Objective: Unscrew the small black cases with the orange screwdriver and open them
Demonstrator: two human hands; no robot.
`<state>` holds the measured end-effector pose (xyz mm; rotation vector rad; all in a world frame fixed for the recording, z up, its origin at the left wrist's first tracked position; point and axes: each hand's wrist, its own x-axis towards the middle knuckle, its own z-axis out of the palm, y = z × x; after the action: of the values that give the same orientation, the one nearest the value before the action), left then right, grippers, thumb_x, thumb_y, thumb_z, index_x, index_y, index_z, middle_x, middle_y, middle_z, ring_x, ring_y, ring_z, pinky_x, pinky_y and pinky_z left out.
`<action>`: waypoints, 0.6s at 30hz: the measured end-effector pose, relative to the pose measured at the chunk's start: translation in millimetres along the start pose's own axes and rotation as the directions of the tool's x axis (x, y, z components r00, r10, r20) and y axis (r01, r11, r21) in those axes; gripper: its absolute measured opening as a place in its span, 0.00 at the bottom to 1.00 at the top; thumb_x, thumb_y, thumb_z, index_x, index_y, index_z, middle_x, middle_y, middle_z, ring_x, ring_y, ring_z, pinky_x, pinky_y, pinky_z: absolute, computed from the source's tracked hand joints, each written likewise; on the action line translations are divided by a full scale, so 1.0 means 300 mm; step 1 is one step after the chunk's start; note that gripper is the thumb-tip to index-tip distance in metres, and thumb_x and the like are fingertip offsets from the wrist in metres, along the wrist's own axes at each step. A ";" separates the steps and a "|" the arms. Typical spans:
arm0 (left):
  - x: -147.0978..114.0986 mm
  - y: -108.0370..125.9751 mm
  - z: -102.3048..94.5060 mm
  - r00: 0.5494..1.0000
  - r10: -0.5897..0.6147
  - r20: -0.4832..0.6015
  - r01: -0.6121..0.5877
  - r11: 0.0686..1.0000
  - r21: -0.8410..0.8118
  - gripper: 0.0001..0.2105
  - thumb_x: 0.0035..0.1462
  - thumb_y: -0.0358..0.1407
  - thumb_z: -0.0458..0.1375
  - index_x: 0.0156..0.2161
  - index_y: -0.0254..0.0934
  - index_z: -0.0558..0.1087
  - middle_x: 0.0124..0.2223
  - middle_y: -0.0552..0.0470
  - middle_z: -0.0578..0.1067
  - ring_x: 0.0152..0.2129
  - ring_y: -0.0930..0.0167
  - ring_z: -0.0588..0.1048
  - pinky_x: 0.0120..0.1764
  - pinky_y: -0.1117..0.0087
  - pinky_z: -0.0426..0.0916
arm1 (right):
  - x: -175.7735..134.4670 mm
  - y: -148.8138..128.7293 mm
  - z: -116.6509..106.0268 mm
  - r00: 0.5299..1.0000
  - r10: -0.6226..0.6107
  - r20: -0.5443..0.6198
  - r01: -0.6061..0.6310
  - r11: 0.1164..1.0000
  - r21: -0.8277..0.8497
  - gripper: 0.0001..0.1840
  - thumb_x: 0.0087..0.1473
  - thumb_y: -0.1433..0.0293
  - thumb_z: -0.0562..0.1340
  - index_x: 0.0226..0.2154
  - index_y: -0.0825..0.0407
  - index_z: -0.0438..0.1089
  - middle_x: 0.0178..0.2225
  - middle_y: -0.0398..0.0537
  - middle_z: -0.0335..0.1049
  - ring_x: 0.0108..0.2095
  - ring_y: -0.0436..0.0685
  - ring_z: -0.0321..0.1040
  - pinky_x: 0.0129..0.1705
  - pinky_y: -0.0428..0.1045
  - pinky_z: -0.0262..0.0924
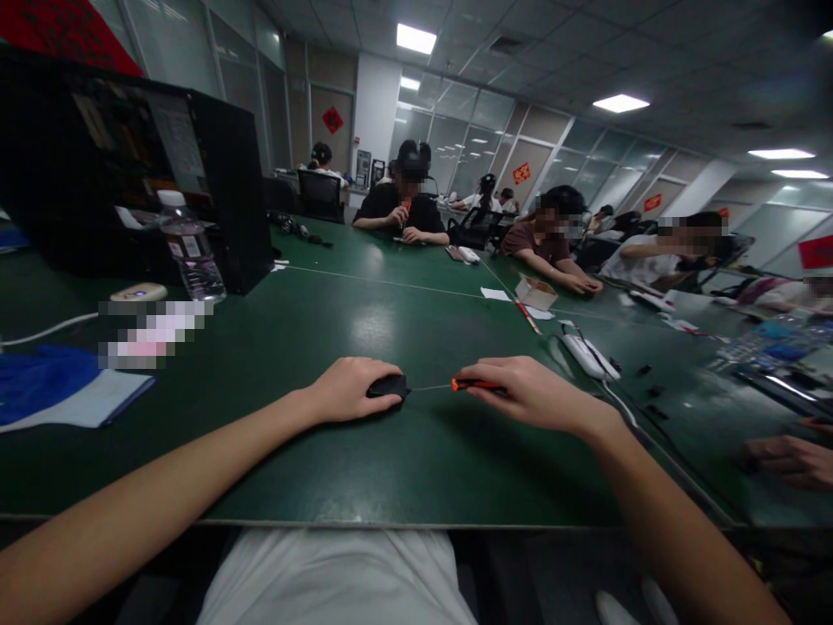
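My left hand [350,390] is closed around a small black block [389,387] on the green table, fingers over its top and thumb along its near side. My right hand [519,392] grips a screwdriver [459,384] with an orange and black handle. Its thin metal shaft points left, and the tip reaches the right end of the black block. Whether the tip sits in a screw or only touches the block is too small to tell. My fingers cover much of the block and part of the handle.
Left on the green table [338,473] stand a black computer case [227,187] and a plastic bottle [190,252], near a blue cloth [49,386]. A white power strip [587,356], small box [534,292] and red stick [528,317] lie right. Other people sit around; a co-worker's hand [790,458] is at far right.
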<state>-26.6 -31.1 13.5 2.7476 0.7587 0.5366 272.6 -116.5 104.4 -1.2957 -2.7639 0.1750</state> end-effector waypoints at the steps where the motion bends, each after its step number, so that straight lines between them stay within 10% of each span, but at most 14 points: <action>1: 0.000 0.000 0.000 1.000 0.000 0.001 0.000 1.000 -0.001 0.21 0.65 0.49 0.58 0.56 0.39 0.73 0.51 0.46 0.80 0.47 0.60 0.79 0.48 0.64 0.70 | 0.001 0.000 -0.001 1.000 0.002 0.000 -0.002 1.000 -0.001 0.18 0.68 0.66 0.53 0.54 0.53 0.72 0.46 0.55 0.77 0.43 0.58 0.74 0.45 0.51 0.65; 18: 0.000 -0.003 0.001 1.000 0.009 0.006 -0.009 1.000 0.000 0.21 0.65 0.48 0.57 0.57 0.39 0.73 0.52 0.46 0.80 0.47 0.60 0.79 0.49 0.65 0.70 | 0.014 0.010 0.000 0.999 -0.033 -0.029 0.034 0.999 0.017 0.17 0.67 0.67 0.55 0.54 0.52 0.72 0.47 0.54 0.78 0.44 0.57 0.75 0.45 0.51 0.66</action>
<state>-26.9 -30.3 12.9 2.7528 0.7455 0.5299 272.1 -111.4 104.1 -1.2368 -2.7520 0.1764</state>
